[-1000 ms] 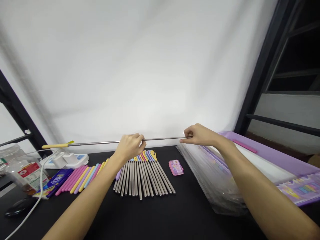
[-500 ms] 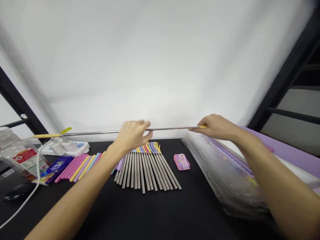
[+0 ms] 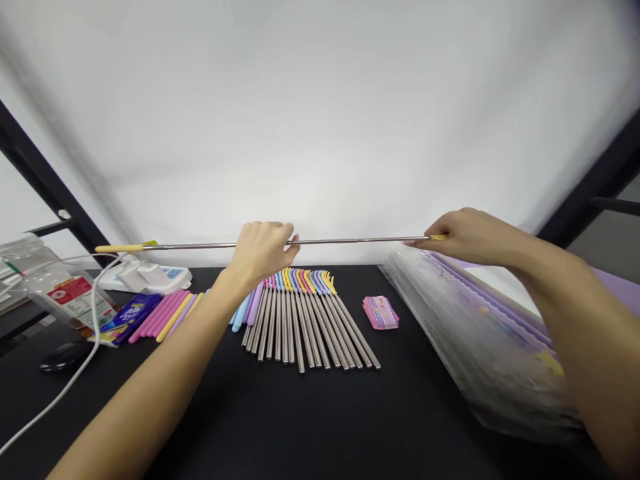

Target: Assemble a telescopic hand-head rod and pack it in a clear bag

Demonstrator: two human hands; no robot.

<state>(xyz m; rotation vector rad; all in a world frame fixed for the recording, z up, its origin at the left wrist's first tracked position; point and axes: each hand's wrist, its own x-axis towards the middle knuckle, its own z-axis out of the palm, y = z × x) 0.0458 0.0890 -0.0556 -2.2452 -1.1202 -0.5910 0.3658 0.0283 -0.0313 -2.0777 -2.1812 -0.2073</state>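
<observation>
Stretched level above the table is a telescopic back scratcher, its metal rod drawn out long with a yellow handle at the left end. My left hand is closed around the middle of the rod. At the right end my right hand pinches the yellow tip, mostly hidden by its fingers. Below lies a fan of metal rods with coloured claw-like ends. Pink, yellow and purple handles lie in a row left of my left forearm, with blue and purple handles on its right.
Small pink cards are stacked right of the fan. Clear plastic bags cover the table's right side. At left are a plastic jar, a blue packet, a power strip, a black mouse and a white cable.
My right hand has moved right relative to my left, with more rod showing between them. The whole view has shifted a little. Both hands keep their hold.
</observation>
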